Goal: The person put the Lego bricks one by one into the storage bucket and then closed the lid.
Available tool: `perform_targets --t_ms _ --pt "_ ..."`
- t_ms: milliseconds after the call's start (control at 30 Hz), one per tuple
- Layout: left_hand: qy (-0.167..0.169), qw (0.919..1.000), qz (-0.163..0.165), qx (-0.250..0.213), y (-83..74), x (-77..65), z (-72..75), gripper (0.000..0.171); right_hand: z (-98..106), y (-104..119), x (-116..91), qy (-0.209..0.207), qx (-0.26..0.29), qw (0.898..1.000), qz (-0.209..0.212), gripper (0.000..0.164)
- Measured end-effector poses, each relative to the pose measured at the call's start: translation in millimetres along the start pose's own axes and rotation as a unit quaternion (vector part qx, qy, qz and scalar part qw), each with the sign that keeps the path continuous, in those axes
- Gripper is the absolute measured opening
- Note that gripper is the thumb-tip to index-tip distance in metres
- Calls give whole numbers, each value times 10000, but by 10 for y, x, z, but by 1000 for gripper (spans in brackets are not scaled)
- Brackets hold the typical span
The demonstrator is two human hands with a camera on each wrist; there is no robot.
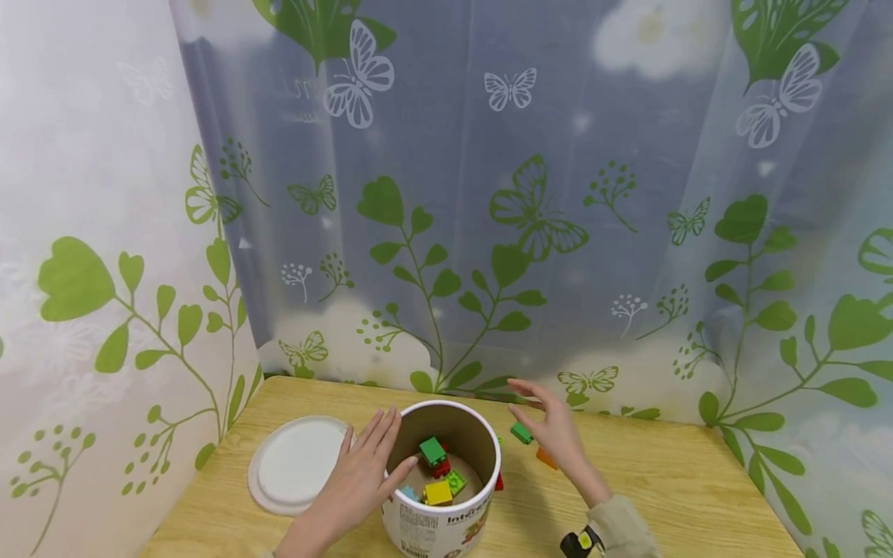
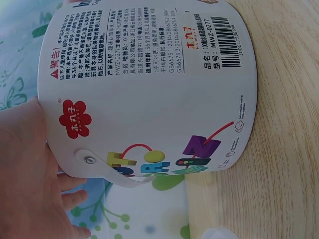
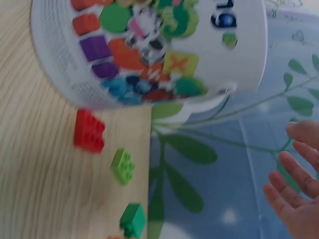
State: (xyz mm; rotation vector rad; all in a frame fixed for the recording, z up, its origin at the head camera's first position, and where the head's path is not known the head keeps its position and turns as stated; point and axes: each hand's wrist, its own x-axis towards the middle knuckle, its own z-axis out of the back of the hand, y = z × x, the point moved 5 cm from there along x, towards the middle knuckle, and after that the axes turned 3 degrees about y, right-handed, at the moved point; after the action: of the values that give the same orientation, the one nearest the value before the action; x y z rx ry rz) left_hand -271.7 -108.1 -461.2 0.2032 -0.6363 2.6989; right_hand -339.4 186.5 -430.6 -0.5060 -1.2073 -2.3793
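Note:
A white printed bucket (image 1: 436,523) stands on the wooden table with several toy building blocks inside, among them a green block (image 1: 432,451) and a yellow block (image 1: 438,493). My left hand (image 1: 363,473) rests on the bucket's rim at its left side, fingers extended. To the right of the bucket my right hand (image 1: 554,430) hovers over the table, holding nothing, its fingers spread and slightly bent. Beneath and beside it lie a green block (image 3: 133,219), a lime block (image 3: 123,166) and a red block (image 3: 89,131); an orange block (image 1: 546,458) is partly hidden by the hand.
A round white lid (image 1: 300,463) lies on the table (image 1: 670,480) left of the bucket. Behind the table's back edge hangs a curtain (image 1: 446,194) printed with leaves and butterflies. The bucket's white handle (image 2: 117,172) hangs down its side.

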Motion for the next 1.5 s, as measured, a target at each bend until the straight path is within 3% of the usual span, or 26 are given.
perform_targets --t_ms 733,933,1233,1500 --pt "-6 10000 -4 4 3 0 -15 77 98 -859 -310 248 -782 9928 -868 50" --pt "-14 10000 14 -17 -2 0 -10 75 88 -1031 -403 551 -999 9858 -1231 52" --pt "-26 10000 24 -16 3 2 -4 76 42 -1219 -454 947 -1134 9728 -1786 58" --pt "-2 10000 18 -74 0 -13 -4 78 16 -1294 -457 1065 -1110 9652 -2114 48"
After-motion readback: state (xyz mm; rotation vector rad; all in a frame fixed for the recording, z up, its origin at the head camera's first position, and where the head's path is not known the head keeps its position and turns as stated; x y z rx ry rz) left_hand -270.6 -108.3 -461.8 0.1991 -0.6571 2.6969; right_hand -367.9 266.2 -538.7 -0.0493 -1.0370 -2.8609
